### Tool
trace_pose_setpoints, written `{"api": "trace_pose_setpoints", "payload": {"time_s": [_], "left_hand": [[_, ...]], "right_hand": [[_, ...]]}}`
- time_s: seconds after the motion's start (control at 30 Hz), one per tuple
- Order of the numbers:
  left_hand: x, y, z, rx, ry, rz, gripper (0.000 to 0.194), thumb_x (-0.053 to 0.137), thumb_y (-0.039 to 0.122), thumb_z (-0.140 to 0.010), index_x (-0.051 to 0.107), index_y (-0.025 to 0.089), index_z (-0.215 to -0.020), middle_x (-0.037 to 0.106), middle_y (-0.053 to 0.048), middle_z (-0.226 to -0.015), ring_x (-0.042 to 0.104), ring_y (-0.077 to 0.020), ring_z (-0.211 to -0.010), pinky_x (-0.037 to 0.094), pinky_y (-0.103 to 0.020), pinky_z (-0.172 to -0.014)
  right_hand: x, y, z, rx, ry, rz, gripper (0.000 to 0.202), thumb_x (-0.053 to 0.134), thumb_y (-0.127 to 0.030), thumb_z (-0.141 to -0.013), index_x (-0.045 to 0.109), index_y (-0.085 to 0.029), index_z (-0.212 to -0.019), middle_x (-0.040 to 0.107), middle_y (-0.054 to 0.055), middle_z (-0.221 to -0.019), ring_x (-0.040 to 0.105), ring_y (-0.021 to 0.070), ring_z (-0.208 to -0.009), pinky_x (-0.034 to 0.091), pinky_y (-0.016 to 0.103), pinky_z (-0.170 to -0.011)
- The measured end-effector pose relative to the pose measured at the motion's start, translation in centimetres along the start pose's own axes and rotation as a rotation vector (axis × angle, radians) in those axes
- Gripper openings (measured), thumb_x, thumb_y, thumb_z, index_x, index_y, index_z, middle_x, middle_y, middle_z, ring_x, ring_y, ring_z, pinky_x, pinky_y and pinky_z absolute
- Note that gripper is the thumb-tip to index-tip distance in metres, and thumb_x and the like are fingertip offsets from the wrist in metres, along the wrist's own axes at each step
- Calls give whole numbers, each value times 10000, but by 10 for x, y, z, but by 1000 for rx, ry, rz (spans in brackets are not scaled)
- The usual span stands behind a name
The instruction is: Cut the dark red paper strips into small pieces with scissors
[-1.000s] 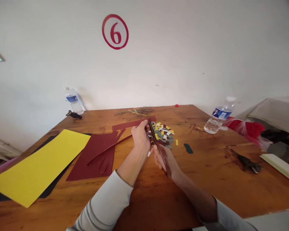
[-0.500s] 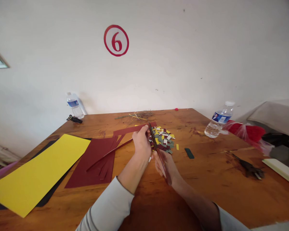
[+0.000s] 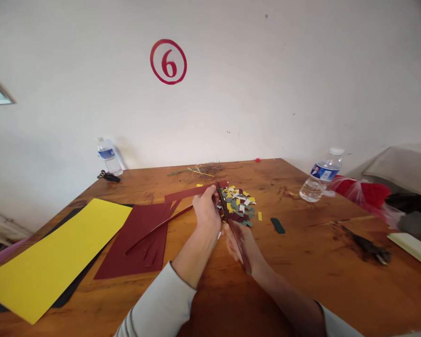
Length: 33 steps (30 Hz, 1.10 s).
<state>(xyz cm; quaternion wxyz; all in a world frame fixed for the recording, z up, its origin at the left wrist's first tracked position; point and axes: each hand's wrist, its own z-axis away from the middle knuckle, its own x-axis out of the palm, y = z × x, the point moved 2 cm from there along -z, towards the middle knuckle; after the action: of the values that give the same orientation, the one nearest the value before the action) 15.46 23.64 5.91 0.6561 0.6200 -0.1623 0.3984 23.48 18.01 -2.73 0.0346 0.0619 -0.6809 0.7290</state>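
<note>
My left hand (image 3: 206, 206) is closed on a thin dark red paper strip (image 3: 157, 230) that slants down to the left. In my right hand (image 3: 245, 243) are scissors (image 3: 223, 201) with reddish-brown handles, their blades up beside my left fingertips. Small yellow, white, grey and dark red paper pieces (image 3: 241, 202) lie in a pile just beyond and right of the blades. A wider dark red strip (image 3: 182, 191) lies behind my left hand. More cut strips rest on a dark red sheet (image 3: 126, 248) to the left.
A yellow sheet (image 3: 66, 252) lies over a black one at the left. Bottles stand at the back left (image 3: 110, 157) and right (image 3: 319, 177). Thin twigs or wires (image 3: 205, 169) lie near the wall. A dark green piece (image 3: 277, 225) and pliers (image 3: 368, 245) are on the right.
The view has shifted slightly. Both hands keep nearly the same place, still holding the strip and scissors.
</note>
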Motion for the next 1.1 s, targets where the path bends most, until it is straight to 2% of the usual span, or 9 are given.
{"api": "trace_pose_setpoints", "payload": {"time_s": [0.1, 0.3, 0.73, 1.1], "left_hand": [[0, 1, 0, -2, -6, 6, 238, 735, 173, -600, 511, 190, -522, 499, 48, -465, 417, -71, -420, 307, -216, -463], [2, 2, 3, 2, -3, -17, 230, 731, 171, -612, 517, 186, -530, 495, 52, -481, 406, -66, -430, 308, -219, -474], [3, 1, 5, -36, 66, -29, 192, 688, 135, -645, 523, 184, -561, 511, 52, -506, 416, -68, -440, 320, -223, -496], [3, 0, 3, -50, 76, -46, 211, 676, 123, -684, 531, 183, -542, 488, 52, -487, 396, -71, -423, 310, -230, -484]], "right_hand": [[1, 0, 0, 1, -25, 1, 592, 752, -790, -702, 478, -266, -691, 304, -140, -413, 272, 67, -334, 248, 216, -333], [0, 5, 1, -25, -28, -16, 606, 720, -809, -755, 469, -260, -704, 309, -133, -448, 254, 59, -364, 237, 197, -337], [3, -3, 1, 57, 0, -84, 659, 776, -852, -618, 487, -262, -663, 286, -148, -382, 240, 50, -308, 241, 199, -293], [2, -4, 3, 44, -6, -66, 599, 801, -776, -654, 506, -257, -696, 319, -147, -389, 270, 56, -302, 228, 193, -296]]}}
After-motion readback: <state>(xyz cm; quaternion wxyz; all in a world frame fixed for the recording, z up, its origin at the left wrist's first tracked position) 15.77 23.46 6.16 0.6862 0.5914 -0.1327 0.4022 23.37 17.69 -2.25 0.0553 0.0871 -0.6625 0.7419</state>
